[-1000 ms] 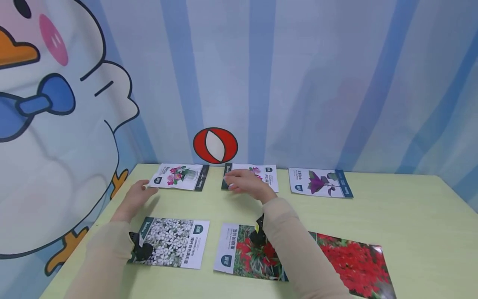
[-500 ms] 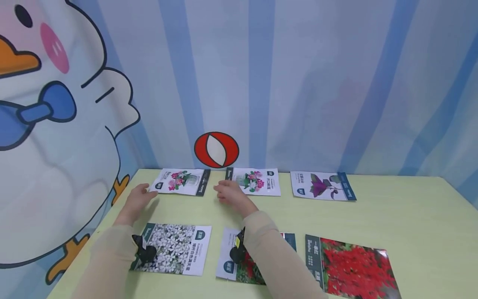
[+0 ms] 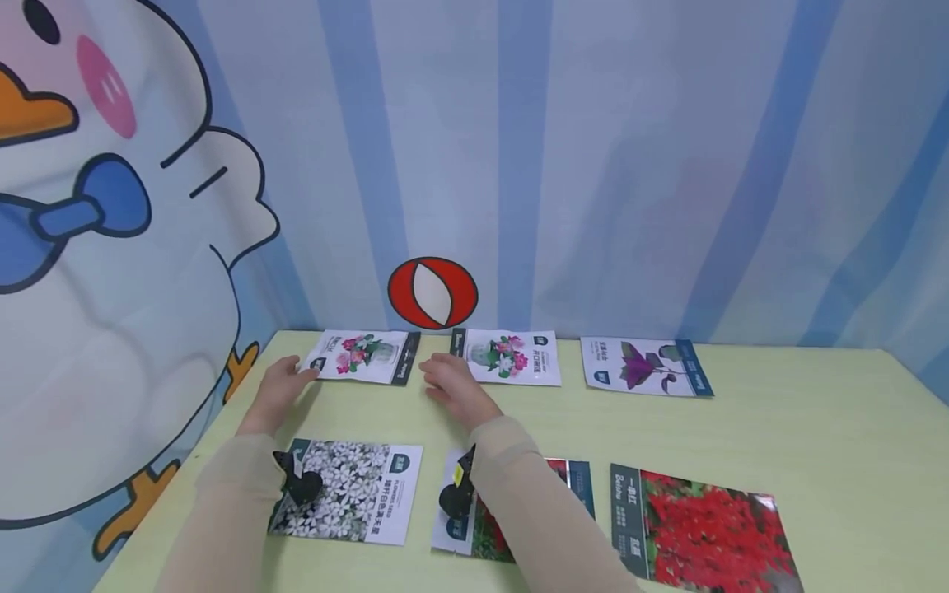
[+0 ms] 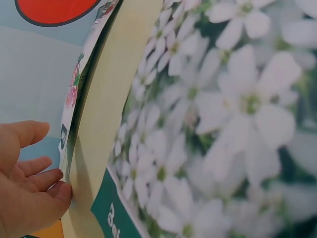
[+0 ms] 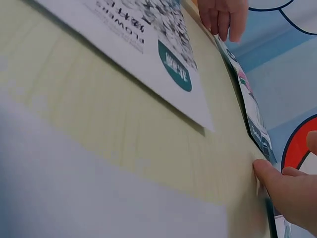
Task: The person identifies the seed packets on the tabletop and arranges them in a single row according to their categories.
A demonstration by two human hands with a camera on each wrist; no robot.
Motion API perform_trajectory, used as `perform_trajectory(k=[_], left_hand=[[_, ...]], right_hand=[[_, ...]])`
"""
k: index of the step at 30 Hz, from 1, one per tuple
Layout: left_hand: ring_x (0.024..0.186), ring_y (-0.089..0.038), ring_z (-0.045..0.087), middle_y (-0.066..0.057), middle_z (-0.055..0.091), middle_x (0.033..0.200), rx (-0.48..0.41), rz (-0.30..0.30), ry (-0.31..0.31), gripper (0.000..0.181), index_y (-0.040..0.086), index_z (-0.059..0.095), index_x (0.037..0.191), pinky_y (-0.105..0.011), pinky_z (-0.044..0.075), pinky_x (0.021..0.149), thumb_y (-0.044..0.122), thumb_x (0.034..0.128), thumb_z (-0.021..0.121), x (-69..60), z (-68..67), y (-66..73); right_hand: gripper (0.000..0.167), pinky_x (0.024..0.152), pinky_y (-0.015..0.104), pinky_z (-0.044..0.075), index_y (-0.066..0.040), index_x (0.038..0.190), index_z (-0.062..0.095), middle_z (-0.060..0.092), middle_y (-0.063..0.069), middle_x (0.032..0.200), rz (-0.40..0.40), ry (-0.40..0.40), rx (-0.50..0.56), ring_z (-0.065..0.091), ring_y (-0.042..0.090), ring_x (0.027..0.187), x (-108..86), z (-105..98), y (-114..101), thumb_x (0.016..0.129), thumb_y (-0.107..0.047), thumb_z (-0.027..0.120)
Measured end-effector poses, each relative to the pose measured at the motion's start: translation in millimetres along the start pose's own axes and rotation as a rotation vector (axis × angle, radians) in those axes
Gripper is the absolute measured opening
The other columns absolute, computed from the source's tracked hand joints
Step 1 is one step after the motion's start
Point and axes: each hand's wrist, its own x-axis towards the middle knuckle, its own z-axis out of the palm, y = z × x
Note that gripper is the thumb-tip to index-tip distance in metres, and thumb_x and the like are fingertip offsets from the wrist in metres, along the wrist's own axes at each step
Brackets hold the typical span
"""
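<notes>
In the head view my left hand [image 3: 280, 391] is at the left end of a seed packet with pink flowers in a vase [image 3: 363, 357]. Its fingertips are at the packet's edge, and the left wrist view shows the thumb and fingers apart. My right hand [image 3: 458, 389] lies low over the table between that packet and a second pink-flower seed packet [image 3: 511, 359], fingers loosely bent and pinching nothing visible. Under the left wrist lies a white-flower seed packet [image 3: 348, 486]. Beneath the right forearm, partly hidden, is a red-flower seed packet [image 3: 489, 531].
A seed packet with a purple plant [image 3: 643, 366] lies at the back right. Nearer the front is another red-flower packet [image 3: 712, 531]. Behind the pale yellow table [image 3: 815, 428] hangs a striped blue cloth [image 3: 630, 165] printed with a cartoon bird.
My right hand has moved left, off the second pink-flower packet to the gap beside it. My left hand stays at the first packet's left end. The head view has shifted slightly.
</notes>
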Motion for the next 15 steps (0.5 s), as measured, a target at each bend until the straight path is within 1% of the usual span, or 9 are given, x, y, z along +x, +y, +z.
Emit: perform_trajectory(k=[3, 7, 11, 15], left_hand=[[0.136, -0.043, 0.013, -0.030, 0.011, 0.149, 0.003, -0.002, 0.010, 0.065, -0.009, 0.009, 0.144, -0.053, 0.016, 0.110, 0.024, 0.0977, 0.040, 3.8, 0.4, 1.5], [0.136, -0.043, 0.012, -0.030, 0.011, 0.149, 0.036, -0.005, -0.012, 0.067, -0.010, 0.007, 0.144, -0.053, 0.016, 0.110, 0.026, 0.0977, 0.040, 6.2, 1.5, 4.7], [0.136, -0.044, 0.012, -0.030, 0.010, 0.149, 0.059, -0.016, -0.026, 0.069, -0.010, 0.006, 0.144, -0.054, 0.015, 0.109, 0.028, 0.0980, 0.040, 5.5, 2.2, 6.9], [0.136, -0.044, 0.012, -0.032, 0.010, 0.148, 0.055, -0.004, -0.020, 0.068, -0.012, 0.005, 0.143, -0.054, 0.015, 0.109, 0.027, 0.0983, 0.038, 4.9, 1.5, 6.8]], right_hand=[[0.056, 0.104, 0.037, 0.036, 0.002, 0.142, 0.031, 0.034, 0.020, 0.143, -0.006, -0.010, 0.030, 0.036, 0.031, 0.129, 2.0, 3.3, -1.0, 0.092, -0.006, 0.053], [0.055, 0.105, 0.039, 0.034, 0.002, 0.143, 0.030, 0.033, 0.022, 0.144, 0.007, -0.014, 0.075, 0.033, 0.031, 0.132, 2.0, 4.6, -2.2, 0.092, -0.003, 0.051], [0.056, 0.105, 0.040, 0.034, 0.002, 0.144, 0.027, 0.032, 0.024, 0.144, 0.012, -0.020, 0.098, 0.032, 0.033, 0.132, 0.3, 4.8, -3.7, 0.093, -0.003, 0.050], [0.056, 0.105, 0.042, 0.034, 0.002, 0.143, 0.028, 0.034, 0.025, 0.142, 0.016, -0.015, 0.109, 0.034, 0.033, 0.131, 5.0, 7.1, -1.9, 0.092, -0.002, 0.050]])
